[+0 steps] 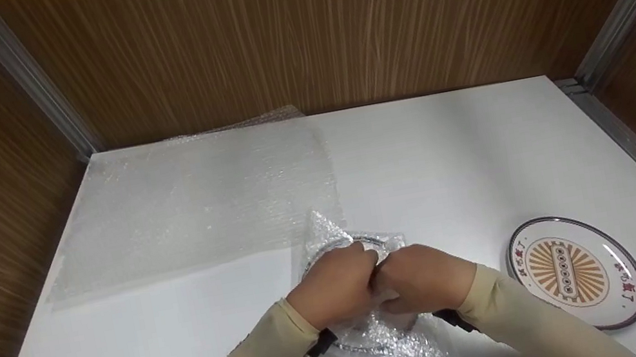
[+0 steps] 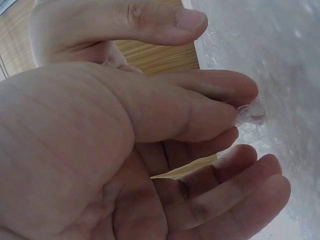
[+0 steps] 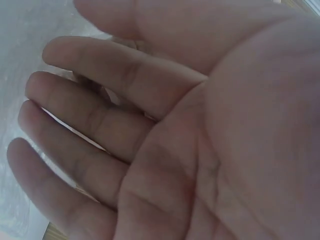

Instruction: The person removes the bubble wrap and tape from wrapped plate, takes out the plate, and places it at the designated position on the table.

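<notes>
A round plate with a dark rim (image 1: 371, 239) lies under clear bubble wrap (image 1: 397, 348) near the front middle of the table. My left hand (image 1: 337, 286) is over it; in the left wrist view its thumb and forefinger pinch a small twisted bit of the bubble wrap (image 2: 256, 114). Close against it is my right hand (image 1: 427, 277), palm over the wrap. Its fingers (image 3: 95, 115) are spread and loosely bent, with nothing gripped, in the right wrist view. Both hands hide the plate's middle.
A second plate (image 1: 570, 274), white with a dark rim and an orange sunburst, lies at the right by my forearm. Flat bubble wrap sheets (image 1: 186, 208) cover the table's back left. Wood-grain panels (image 1: 292, 32) stand around the white table (image 1: 431, 152).
</notes>
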Tool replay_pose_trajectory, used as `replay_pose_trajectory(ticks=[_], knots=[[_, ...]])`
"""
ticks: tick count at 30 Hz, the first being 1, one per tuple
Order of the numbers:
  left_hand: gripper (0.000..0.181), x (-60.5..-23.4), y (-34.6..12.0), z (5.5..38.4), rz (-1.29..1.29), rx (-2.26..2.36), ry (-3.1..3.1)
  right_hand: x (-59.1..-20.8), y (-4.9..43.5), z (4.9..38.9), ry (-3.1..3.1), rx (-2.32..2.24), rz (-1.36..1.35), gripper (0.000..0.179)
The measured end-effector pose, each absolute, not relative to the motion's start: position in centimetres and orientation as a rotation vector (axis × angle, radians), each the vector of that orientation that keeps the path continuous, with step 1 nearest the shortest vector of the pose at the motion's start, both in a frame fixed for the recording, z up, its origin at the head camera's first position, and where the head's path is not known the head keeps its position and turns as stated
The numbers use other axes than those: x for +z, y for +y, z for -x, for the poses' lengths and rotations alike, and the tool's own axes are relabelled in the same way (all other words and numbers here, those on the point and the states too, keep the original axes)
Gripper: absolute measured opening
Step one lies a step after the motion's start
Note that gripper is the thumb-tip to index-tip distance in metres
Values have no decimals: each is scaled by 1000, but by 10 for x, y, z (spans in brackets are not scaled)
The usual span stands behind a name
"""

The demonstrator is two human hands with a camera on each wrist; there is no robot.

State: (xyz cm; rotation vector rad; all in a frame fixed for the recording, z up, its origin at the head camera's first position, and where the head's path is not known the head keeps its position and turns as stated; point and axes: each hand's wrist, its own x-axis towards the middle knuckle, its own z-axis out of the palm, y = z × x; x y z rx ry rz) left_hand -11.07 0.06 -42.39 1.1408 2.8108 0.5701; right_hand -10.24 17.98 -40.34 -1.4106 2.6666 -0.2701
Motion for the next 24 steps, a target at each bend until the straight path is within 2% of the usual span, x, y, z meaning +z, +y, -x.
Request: replay_pose_trajectory(ticks=[5,10,14,19,21,24], knots=[[31,-420,-1,112,-1115,540,2776,-405,177,100,2700,-223,1421,16],[23,-417,-2,112,-1132,497,2762,-402,177,98,2671,-160,1425,2],[22,-415,-3,113,-1107,485,2726,-400,176,98,2629,-166,1426,5],[19,-407,-9,114,-1078,495,2682,-399,177,100,2609,-204,1397,22],[18,-404,-11,115,-1109,484,2672,-400,177,100,2613,-199,1393,22],[22,-400,-14,115,-1160,474,2650,-401,178,99,2614,-201,1401,12]])
